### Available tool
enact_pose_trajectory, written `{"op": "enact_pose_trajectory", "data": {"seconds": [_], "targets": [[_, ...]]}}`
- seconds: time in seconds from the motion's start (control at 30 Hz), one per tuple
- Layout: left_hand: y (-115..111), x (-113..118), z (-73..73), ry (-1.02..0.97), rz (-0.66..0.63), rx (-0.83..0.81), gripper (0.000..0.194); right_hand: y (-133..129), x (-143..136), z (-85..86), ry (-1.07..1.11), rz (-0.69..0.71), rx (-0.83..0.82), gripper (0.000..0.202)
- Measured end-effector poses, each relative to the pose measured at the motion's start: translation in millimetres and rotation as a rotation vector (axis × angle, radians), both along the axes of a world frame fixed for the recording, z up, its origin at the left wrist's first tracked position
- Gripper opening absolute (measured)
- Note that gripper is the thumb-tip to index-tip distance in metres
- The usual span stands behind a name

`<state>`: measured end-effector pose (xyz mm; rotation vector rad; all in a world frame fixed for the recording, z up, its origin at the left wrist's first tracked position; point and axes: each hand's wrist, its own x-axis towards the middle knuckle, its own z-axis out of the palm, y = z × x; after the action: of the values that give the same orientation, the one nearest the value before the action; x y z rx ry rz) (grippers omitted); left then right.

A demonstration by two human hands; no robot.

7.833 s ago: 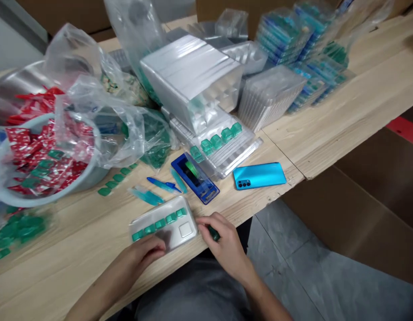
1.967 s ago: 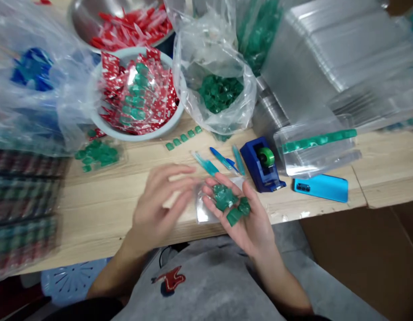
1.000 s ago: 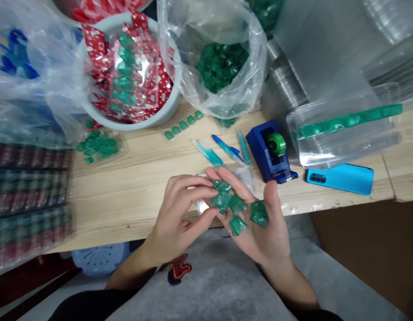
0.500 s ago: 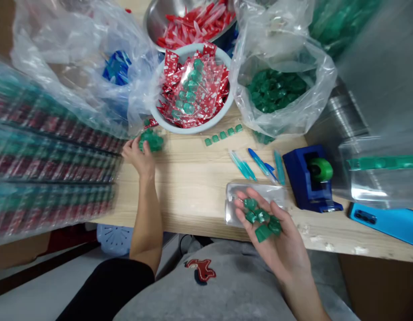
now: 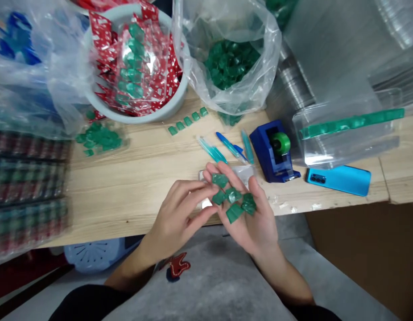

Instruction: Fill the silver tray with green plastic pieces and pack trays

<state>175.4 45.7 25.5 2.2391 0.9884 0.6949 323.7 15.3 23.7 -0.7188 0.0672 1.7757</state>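
Left hand (image 5: 178, 218) left of frame center, fingers and thumb extended toward the right hand, small gap between the tips. Right hand (image 5: 248, 218) just right of center, palm up, cupped, fingers pointing upper left, thumb raised. Both forearms enter from bottom edge, angled inward, dark sleeves near elbows.

Green pieces (image 5: 232, 195): I am cupping glossy, translucent plastic — faceted and catching light.
Clear tray (image 5: 245, 170): smooth, thin plastic is shining.
Tabletop (image 5: 136, 178): pale-grained wood is looking mostly matt.
Open bag (image 5: 270, 58): clear plastic film is gleaming — crinkled throughout.
Phone (image 5: 343, 179): its smooth blue back is shining softly.
Shirt (image 5: 216, 276): I am wearing matt grey cloth.
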Motion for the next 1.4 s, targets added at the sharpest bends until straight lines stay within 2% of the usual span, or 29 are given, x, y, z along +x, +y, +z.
{"op": "enact_pose_trajectory", "data": {"seconds": [0.2, 0.33, 0.5, 0.6, 0.73, 0.83, 0.93, 1.1, 1.17, 1.27, 1.4], "targets": [[2.9, 6.3, -4.6, -0.088, -0.013, -0.035, 0.026, -3.6, 4.2, 1.7, 0.0, -0.015, 0.056, 0.041], [0.5, 4.6, -5.2, -0.157, 0.024, -0.065, 0.03, -4.0, 9.0, 3.4, -0.013, -0.011, 0.061, 0.042], [9.4, 6.0, -0.2, -0.084, 0.113, 0.107, 0.033, -5.1, 9.7, 5.0, 0.077, 0.021, 0.074, 0.043], [16.3, 10.6, 0.8, 0.001, 0.103, 0.178, 0.032, -6.0, 8.9, 3.4, 0.113, 0.06, 0.053, 0.044], [17.5, 15.1, -2.5, 0.095, 0.012, 0.24, 0.033, -10.5, 8.8, -1.1, 0.021, 0.041, 0.048, 0.04], [14.2, 14.7, -4.2, 0.068, -0.003, 0.265, 0.027, -17.3, 8.1, -4.6, -0.16, 0.074, 0.088, 0.032], [10.6, 11.8, -5.4, 0.007, 0.0, 0.153, 0.026, -21.4, 7.0, -7.5, -0.349, 0.089, 0.109, 0.033], [9.1, 8.7, -16.1, -0.075, 0.104, -0.032, 0.03, -14.2, 7.4, -15.6, -0.258, 0.03, 0.028, 0.017], [10.3, 9.1, -22.9, -0.144, 0.113, -0.087, 0.025, -11.3, 8.5, -20.2, -0.327, 0.011, 0.03, 0.017], [10.8, 9.4, -29.9, -0.242, 0.069, -0.219, 0.018, -11.4, 11.3, -23.7, -0.569, 0.041, 0.093, 0.021], [7.9, 7.7, -30.1, -0.279, 0.078, -0.332, 0.014, -13.8, 17.0, -19.3, -0.975, 0.096, 0.254, 0.023]]}}
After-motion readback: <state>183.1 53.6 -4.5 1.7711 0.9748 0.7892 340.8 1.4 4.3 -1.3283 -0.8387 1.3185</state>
